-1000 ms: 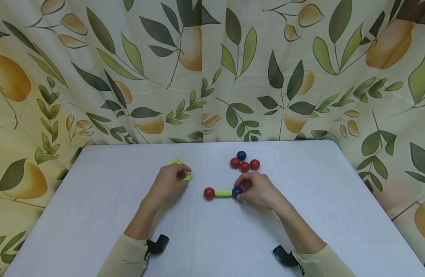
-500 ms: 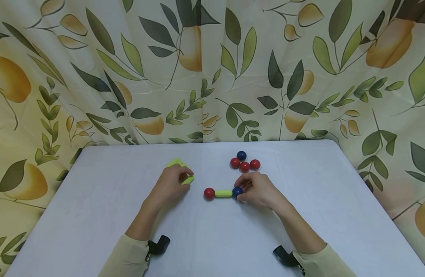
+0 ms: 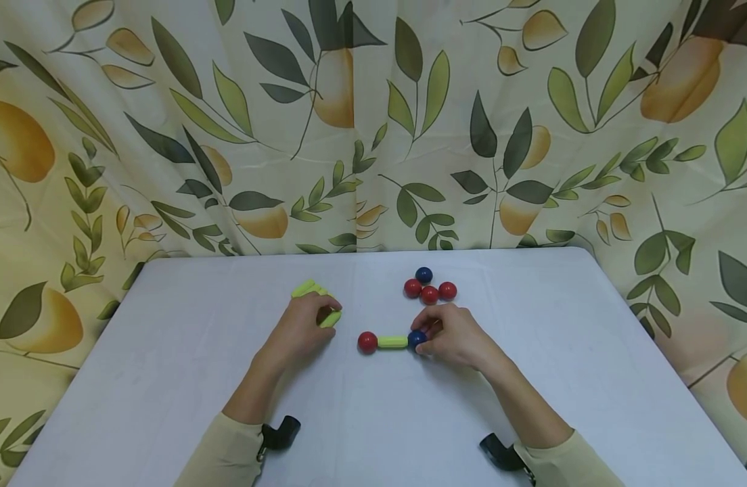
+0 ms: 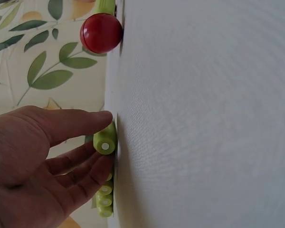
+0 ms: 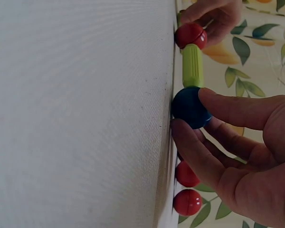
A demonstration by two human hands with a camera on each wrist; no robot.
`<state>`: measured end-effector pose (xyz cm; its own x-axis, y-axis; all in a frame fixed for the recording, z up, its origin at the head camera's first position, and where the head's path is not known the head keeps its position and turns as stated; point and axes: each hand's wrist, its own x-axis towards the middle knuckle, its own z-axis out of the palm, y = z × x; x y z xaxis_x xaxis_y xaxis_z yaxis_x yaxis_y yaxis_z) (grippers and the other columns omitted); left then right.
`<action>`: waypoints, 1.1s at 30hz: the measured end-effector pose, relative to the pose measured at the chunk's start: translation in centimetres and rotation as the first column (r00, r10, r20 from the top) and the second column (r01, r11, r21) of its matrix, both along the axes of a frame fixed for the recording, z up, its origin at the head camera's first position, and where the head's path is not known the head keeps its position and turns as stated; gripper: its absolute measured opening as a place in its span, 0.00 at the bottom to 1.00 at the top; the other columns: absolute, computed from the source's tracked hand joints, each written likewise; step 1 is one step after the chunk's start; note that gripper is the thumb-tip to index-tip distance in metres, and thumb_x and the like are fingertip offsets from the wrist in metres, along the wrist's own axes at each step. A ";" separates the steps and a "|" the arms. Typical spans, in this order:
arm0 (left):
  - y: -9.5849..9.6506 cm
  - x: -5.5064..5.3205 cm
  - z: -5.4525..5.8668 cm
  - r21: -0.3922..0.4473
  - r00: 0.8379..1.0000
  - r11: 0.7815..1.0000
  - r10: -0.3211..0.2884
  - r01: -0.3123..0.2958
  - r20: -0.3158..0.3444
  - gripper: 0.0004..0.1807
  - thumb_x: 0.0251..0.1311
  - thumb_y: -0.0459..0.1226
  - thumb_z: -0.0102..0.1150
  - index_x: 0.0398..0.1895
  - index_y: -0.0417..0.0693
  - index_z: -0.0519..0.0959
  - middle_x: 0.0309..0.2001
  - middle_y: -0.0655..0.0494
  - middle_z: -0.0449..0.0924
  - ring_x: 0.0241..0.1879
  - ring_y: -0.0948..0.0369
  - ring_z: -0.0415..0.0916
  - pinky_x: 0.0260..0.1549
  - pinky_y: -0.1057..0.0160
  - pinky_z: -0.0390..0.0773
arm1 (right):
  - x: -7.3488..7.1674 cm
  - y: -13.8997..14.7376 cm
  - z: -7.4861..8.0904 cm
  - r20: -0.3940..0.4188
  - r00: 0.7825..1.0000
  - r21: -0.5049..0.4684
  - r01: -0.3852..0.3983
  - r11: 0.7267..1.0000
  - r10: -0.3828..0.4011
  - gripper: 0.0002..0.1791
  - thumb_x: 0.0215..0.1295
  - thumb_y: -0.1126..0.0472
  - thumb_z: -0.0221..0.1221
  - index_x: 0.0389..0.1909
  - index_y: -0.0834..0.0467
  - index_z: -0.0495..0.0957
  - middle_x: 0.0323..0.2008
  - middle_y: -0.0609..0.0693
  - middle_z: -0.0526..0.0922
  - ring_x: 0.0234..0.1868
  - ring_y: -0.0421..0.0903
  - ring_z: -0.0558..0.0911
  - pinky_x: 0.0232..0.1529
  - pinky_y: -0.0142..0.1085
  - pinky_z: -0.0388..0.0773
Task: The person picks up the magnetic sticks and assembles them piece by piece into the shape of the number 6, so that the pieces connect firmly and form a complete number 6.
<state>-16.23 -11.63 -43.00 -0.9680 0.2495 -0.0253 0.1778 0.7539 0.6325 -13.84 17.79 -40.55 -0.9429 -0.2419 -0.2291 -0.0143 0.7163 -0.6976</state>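
Just below the middle of the head view, a lime green rod [image 3: 392, 342] lies flat with a red ball [image 3: 367, 342] touching its left end and a blue ball [image 3: 415, 337] touching its right end, like a little dumbbell. The right hand [image 3: 453, 335] has that blue ball pinched between thumb and fingertips, fingers bent only partway. Over to the left and slightly higher in the frame, the left hand [image 3: 299, 328] is half curled too, with a second green rod [image 3: 331, 320] pinched between thumb and fingers. Some more green rods [image 3: 305, 288] sit bunched just past it, partly hidden, so can't give you a count. Just above the right hand there's a cluster of three red balls [image 3: 429, 295] and another blue ball [image 3: 423, 274]. All of it's on a white table [image 3: 373, 419], with a leaf-and-fruit print curtain [image 3: 410, 162] filling the upper half of the frame.
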 end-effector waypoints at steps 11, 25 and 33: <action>0.3 0.0 0.2 0.026 0.998 0.999 0.041 -0.042 0.054 0.21 0.55 0.27 0.69 0.54 0.48 0.86 0.40 0.56 0.83 0.40 0.59 0.77 0.43 0.59 0.81 | 0.1 0.1 0.0 -0.003 1.000 0.000 -0.006 1.000 0.006 0.16 0.55 0.66 0.76 0.44 0.56 0.87 0.35 0.50 0.83 0.40 0.48 0.79 0.40 0.37 0.83; 0.4 1.4 1.5 0.169 0.984 0.980 0.074 -0.102 0.163 0.16 0.57 0.32 0.73 0.49 0.49 0.88 0.41 0.56 0.86 0.39 0.59 0.80 0.33 0.64 0.80 | 0.2 -0.3 -0.4 0.018 1.000 -0.014 0.000 1.000 0.000 0.15 0.56 0.66 0.76 0.44 0.56 0.87 0.35 0.50 0.83 0.40 0.48 0.79 0.40 0.37 0.83; 1.3 3.3 3.3 0.256 0.977 0.960 0.062 -0.114 0.204 0.16 0.56 0.34 0.75 0.49 0.51 0.88 0.39 0.56 0.86 0.34 0.61 0.82 0.30 0.62 0.79 | -0.1 0.0 0.0 0.004 1.000 0.007 -0.012 1.000 0.012 0.15 0.56 0.65 0.76 0.44 0.56 0.87 0.36 0.51 0.84 0.41 0.48 0.80 0.40 0.37 0.83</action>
<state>-12.89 -10.34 -39.70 -0.9697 0.1868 -0.1572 -0.0258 0.5619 0.8268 -13.89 17.81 -40.56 -0.9390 -0.2516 -0.2344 -0.0202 0.7209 -0.6928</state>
